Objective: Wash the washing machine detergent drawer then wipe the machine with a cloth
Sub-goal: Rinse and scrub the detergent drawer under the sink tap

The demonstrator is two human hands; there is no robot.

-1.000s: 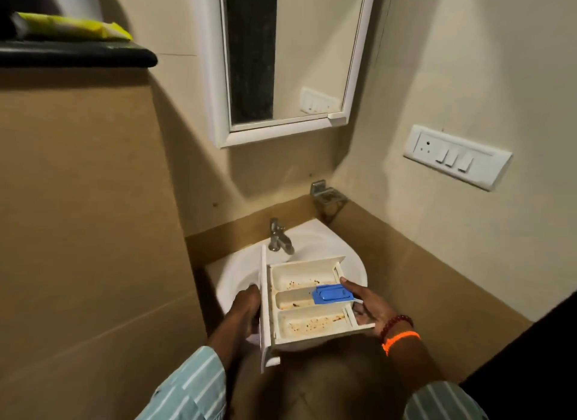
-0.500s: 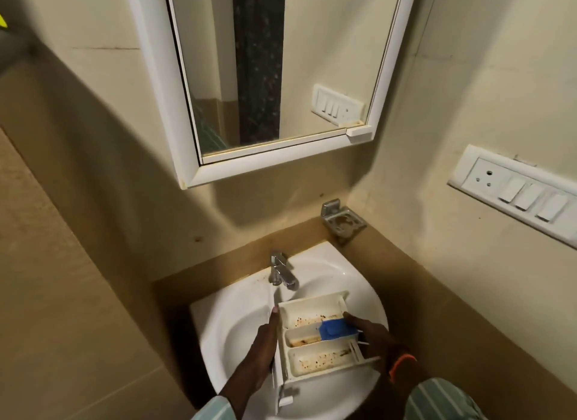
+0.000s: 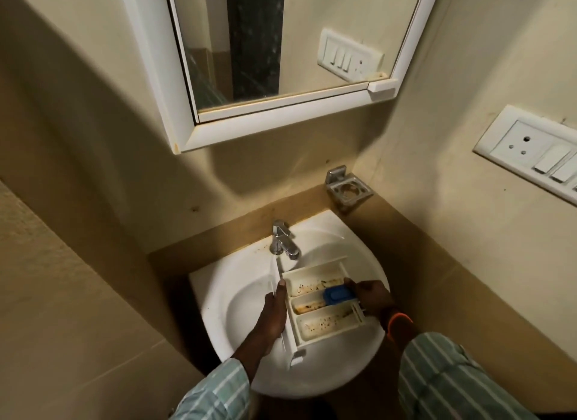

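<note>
A white detergent drawer (image 3: pixel 321 322) with three stained compartments and a blue flap (image 3: pixel 337 294) hangs over the white sink (image 3: pixel 237 313). My left hand (image 3: pixel 276 310) grips the drawer's front panel on its left side. My right hand (image 3: pixel 371 297) holds the right side, thumb by the blue flap. The drawer's far end lies just below the chrome tap (image 3: pixel 282 240). I cannot tell whether water is running.
A white-framed mirror (image 3: pixel 281 60) hangs above the sink. A metal soap holder (image 3: pixel 346 188) is fixed in the wall corner. A switch and socket plate (image 3: pixel 530 152) is on the right wall. Tiled walls close in on left and right.
The view has come closer to the sink and tilted down. Both hands have carried the drawer forward over the basin, under the tap.
</note>
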